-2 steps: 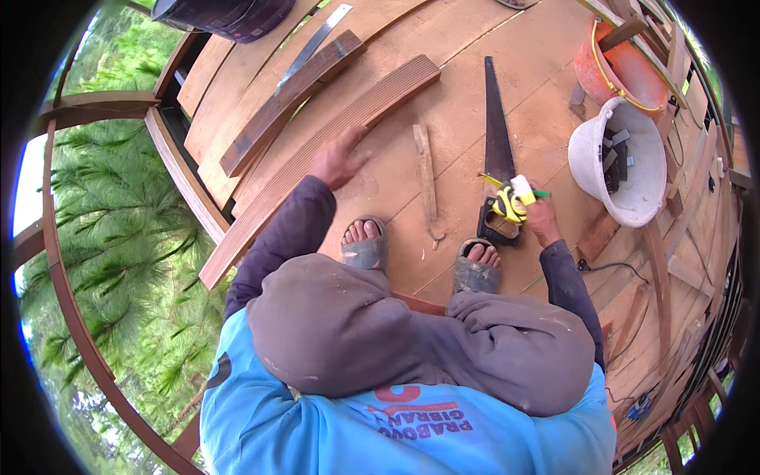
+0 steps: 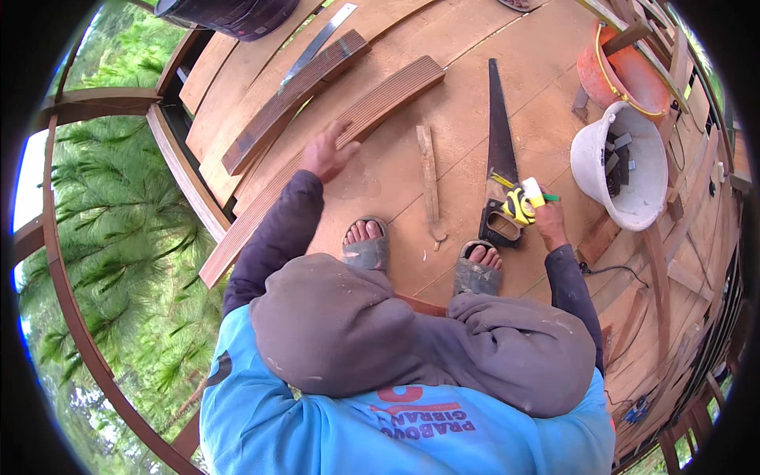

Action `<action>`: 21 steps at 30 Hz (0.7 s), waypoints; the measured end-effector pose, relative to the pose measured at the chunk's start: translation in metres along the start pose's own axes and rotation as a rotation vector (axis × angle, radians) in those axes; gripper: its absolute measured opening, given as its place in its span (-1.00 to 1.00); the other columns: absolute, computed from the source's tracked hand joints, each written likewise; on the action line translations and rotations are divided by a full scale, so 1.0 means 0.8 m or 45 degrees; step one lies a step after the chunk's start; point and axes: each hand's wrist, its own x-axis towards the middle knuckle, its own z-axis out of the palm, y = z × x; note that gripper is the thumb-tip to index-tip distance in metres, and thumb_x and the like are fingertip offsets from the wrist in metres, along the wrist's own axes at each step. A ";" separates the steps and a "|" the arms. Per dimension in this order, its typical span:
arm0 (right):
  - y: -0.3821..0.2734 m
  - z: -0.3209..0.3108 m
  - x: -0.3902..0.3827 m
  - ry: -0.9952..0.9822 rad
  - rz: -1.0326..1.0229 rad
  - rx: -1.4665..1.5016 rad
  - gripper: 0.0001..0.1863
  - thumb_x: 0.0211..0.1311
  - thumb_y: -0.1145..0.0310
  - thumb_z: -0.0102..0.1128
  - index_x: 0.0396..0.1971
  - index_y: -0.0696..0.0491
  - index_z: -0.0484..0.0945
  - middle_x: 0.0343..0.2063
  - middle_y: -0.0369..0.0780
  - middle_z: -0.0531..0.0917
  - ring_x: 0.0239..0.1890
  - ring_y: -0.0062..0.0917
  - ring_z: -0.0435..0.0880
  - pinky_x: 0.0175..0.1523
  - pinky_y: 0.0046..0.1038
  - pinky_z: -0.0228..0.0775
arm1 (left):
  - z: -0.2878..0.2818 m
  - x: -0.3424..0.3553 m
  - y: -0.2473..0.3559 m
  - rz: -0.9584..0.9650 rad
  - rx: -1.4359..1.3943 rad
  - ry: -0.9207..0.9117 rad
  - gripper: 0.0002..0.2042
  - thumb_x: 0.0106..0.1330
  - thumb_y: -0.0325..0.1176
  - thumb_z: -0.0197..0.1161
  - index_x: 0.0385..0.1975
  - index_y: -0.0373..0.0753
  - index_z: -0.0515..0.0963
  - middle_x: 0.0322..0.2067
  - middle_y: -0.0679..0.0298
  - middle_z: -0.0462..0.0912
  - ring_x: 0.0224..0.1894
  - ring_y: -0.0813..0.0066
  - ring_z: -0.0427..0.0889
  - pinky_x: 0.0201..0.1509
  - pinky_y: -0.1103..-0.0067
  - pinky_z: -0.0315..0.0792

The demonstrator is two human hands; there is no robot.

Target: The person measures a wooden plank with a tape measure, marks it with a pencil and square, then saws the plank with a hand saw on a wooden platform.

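Observation:
My left hand (image 2: 327,153) is open, fingers slightly bent, at the near edge of a long grooved board (image 2: 379,101). My right hand (image 2: 552,218) holds a yellow-and-black tape measure (image 2: 517,207) with a short bit of blade out, along with a white object (image 2: 531,191) and a thin green item, perhaps a marker (image 2: 552,198). These are held over a handsaw (image 2: 500,127) lying with its black handle toward me. A narrow wooden stick (image 2: 428,174) lies between my hands. A second, shorter grooved board (image 2: 293,100) lies beyond the long one, near a metal straightedge (image 2: 317,41).
A white bucket (image 2: 594,166) holding dark pieces and an orange bucket (image 2: 594,75) stand at right, among loose boards and cords. A dark bucket (image 2: 226,16) is at top left. Open framing with foliage borders the left. Another person's foot (image 2: 518,4) shows at the top.
My left hand has shifted slightly left and up along the long board. My right hand with the tape measure has moved a little to the right.

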 end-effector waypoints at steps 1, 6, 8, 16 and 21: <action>0.010 -0.014 -0.003 0.082 0.122 -0.027 -0.65 0.50 0.22 0.06 0.03 0.14 0.63 -0.21 -0.15 0.74 -0.17 -0.46 0.72 -0.06 -0.39 0.52 | -0.015 0.011 -0.036 -0.008 0.109 0.103 -0.43 0.26 -0.17 0.41 0.25 -0.22 0.49 0.14 -0.01 0.63 0.24 0.03 0.59 0.31 0.28 0.46; 0.032 -0.051 -0.013 0.271 0.433 -0.306 -0.53 0.43 0.04 0.07 -0.01 0.17 0.63 -0.18 0.09 0.71 -0.04 -0.06 0.70 0.04 -0.19 0.50 | -0.090 0.056 -0.156 -0.413 0.694 0.200 -0.25 0.17 -0.15 0.49 0.38 -0.08 0.34 0.27 0.09 0.52 0.37 0.04 0.46 0.35 0.06 0.38; 0.078 -0.062 -0.028 0.341 0.537 -0.462 -0.55 0.44 0.05 0.05 -0.04 0.15 0.62 -0.17 0.10 0.70 -0.04 -0.03 0.69 0.03 -0.16 0.49 | -0.094 0.069 -0.176 -0.510 0.762 0.182 -0.21 0.13 -0.17 0.52 0.40 -0.06 0.31 0.29 0.11 0.50 0.38 0.07 0.45 0.37 0.03 0.34; 0.132 -0.056 -0.088 0.535 0.614 -0.492 -0.58 0.37 0.16 0.13 0.10 0.09 0.56 0.02 0.13 0.65 0.09 0.04 0.63 0.14 -0.10 0.46 | -0.105 0.097 -0.191 -0.733 0.693 -0.018 -0.34 0.01 -0.18 0.59 0.14 -0.18 0.47 0.22 0.07 0.56 0.36 0.10 0.47 0.37 -0.01 0.30; 0.091 -0.032 -0.079 0.507 0.648 -0.471 -0.60 0.38 0.25 0.11 0.15 0.05 0.52 0.05 0.09 0.65 0.12 0.02 0.63 0.16 -0.11 0.46 | -0.107 0.123 -0.181 -0.306 0.556 0.160 -0.27 -0.08 -0.02 0.61 0.08 -0.31 0.53 0.12 -0.06 0.61 0.23 -0.01 0.55 0.31 0.25 0.44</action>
